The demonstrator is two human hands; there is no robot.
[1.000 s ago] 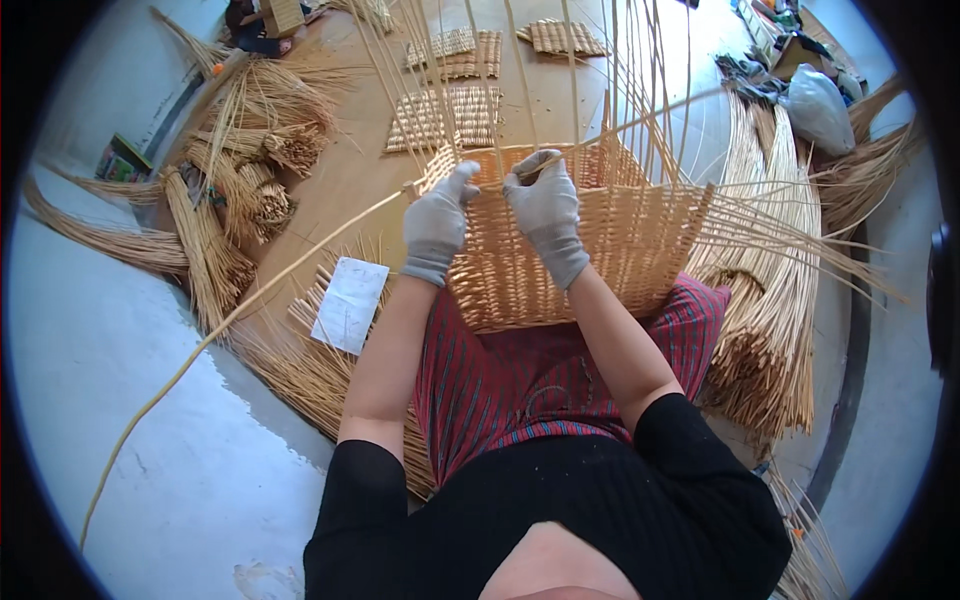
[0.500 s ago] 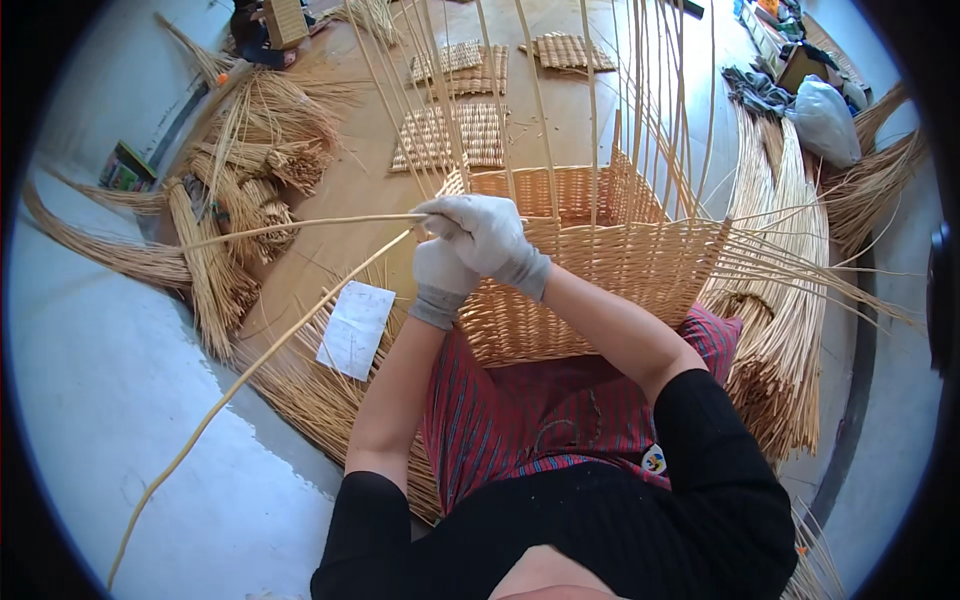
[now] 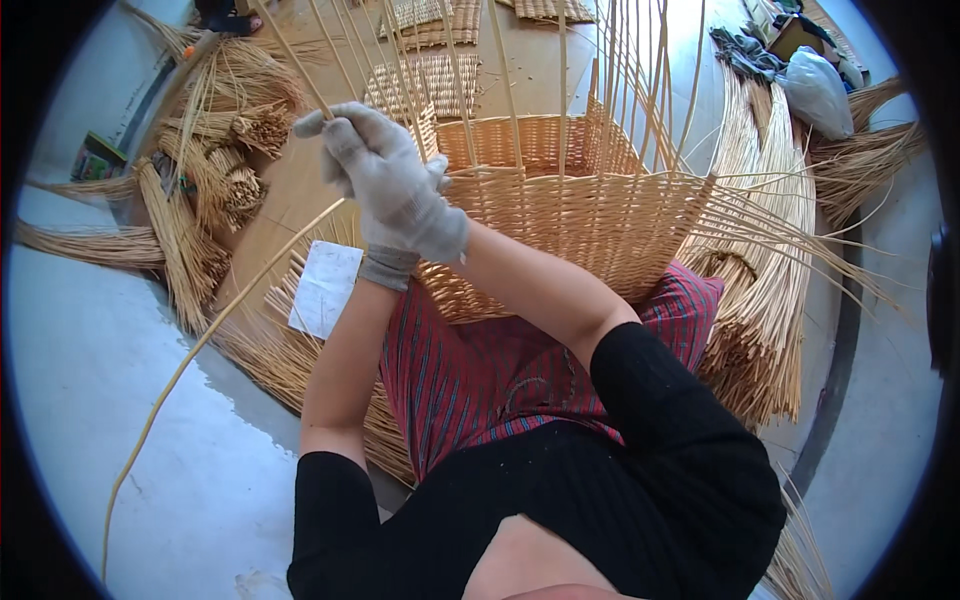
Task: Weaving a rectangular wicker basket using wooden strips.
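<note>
My right hand [image 3: 395, 180], in a pale grey work glove, closes on a thin willow rod [image 3: 292, 58] that slants up and to the left. Just beneath it is my left hand [image 3: 387, 268], gloved too and mostly covered by the right; the little that shows looks curled by the basket's left corner, and what it grips is hidden. A wicker basket [image 3: 570, 225] with an open top rests against my lap, tilted. Upright stakes [image 3: 508, 90] rise from its woven walls. Another long rod [image 3: 190, 355] curves from the hands toward the lower left.
Bundles of willow rods lie on the left [image 3: 190, 230] and on the right [image 3: 755, 330]. A paper sheet [image 3: 325, 288] lies by my left forearm. Woven panels [image 3: 440, 85] are on the floor beyond. A pale plastic bag [image 3: 818, 92] sits at the far right. Loose rod ends stick out rightward from the basket.
Both hands have shifted left and up in the view. The rod in my right hand has swung from pointing left to slanting upward. The right hand now covers more of the left.
</note>
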